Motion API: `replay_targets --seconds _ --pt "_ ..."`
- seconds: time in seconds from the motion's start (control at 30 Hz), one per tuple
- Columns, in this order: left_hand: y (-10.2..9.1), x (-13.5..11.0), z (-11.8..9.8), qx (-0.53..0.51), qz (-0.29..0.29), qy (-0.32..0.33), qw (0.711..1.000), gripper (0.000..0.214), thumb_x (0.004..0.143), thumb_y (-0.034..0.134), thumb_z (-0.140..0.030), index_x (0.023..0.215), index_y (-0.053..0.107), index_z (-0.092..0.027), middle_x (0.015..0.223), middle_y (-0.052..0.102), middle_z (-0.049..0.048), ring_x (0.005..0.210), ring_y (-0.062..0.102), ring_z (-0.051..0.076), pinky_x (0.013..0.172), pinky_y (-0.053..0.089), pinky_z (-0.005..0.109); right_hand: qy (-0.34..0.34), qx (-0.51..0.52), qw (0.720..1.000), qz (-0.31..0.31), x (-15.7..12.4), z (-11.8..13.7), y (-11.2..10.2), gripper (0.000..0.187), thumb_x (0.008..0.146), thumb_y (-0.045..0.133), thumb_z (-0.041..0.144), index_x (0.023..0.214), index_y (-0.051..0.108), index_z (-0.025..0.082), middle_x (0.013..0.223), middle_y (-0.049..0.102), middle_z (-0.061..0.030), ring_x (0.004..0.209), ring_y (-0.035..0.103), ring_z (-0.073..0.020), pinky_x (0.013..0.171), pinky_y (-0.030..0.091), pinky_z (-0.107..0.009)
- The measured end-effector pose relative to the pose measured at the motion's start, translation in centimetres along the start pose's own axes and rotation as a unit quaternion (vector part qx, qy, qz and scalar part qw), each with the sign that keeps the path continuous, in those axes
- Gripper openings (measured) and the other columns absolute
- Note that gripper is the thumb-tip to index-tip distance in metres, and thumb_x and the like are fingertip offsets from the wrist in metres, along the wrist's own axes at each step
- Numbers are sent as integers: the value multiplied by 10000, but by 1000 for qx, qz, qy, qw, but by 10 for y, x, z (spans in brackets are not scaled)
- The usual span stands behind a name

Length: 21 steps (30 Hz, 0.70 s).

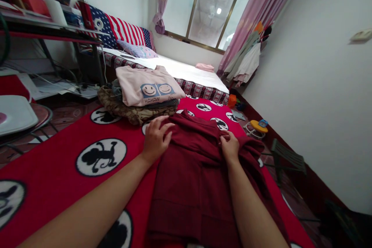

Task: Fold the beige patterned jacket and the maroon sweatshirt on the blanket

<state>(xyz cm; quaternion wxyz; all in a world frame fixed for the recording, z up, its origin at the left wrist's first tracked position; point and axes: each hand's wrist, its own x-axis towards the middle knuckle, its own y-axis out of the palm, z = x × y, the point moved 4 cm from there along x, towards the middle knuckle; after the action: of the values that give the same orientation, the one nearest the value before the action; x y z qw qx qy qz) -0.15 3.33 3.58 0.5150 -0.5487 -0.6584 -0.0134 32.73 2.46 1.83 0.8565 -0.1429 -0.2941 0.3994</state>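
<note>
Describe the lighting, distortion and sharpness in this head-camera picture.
Head view: daylight through the large metal-framed window blows out its panes; the wide lens bows and tilts the white wall; the dark red knitted garment beneath the left hand and right hand is sharp, evenly lit.

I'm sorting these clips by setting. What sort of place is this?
Probably a home bedroom: a white-sheeted bed beside a pink-curtained window, a pile of folded clothes, and a dark red garment spread on a red cartoon-print blanket.
</note>
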Motion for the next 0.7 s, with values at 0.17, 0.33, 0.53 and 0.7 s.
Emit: replay_targets --seconds 0.17,0.33,0.53,0.7 --pt "27 -19 -44 -116 228 150 955 500 893 552 -354 1381 470 -280 1439 461 66 1296 434 229 1078 361 399 54 -20 993 102 21 -10 6 318 628 600 263 895 713 133 540 644 -5 416 565 -141 427 442 -229" --pt "41 -28 -51 -69 305 181 933 427 855 601 -376 1273 579 -292 1243 593 51 1108 524 243 932 406 398 43 -71 993 87 41 -8 2 316 636 569 264 852 739 107 528 659 -35 473 617 -188 473 480 -264" --pt "37 -28 -54 -59 309 180 932 323 862 593 -357 1172 637 -274 1212 600 39 1077 509 239 907 387 391 -18 -172 984 41 79 7 10 322 662 533 228 860 773 145 760 743 -98 798 690 -266 769 506 -335" --pt "36 -28 -55 -65 318 178 929 293 865 586 -350 1137 647 -260 1162 616 47 1030 525 229 867 391 375 -39 -232 971 36 80 -1 33 280 667 534 222 797 778 176 852 748 -120 893 676 -304 833 478 -365"
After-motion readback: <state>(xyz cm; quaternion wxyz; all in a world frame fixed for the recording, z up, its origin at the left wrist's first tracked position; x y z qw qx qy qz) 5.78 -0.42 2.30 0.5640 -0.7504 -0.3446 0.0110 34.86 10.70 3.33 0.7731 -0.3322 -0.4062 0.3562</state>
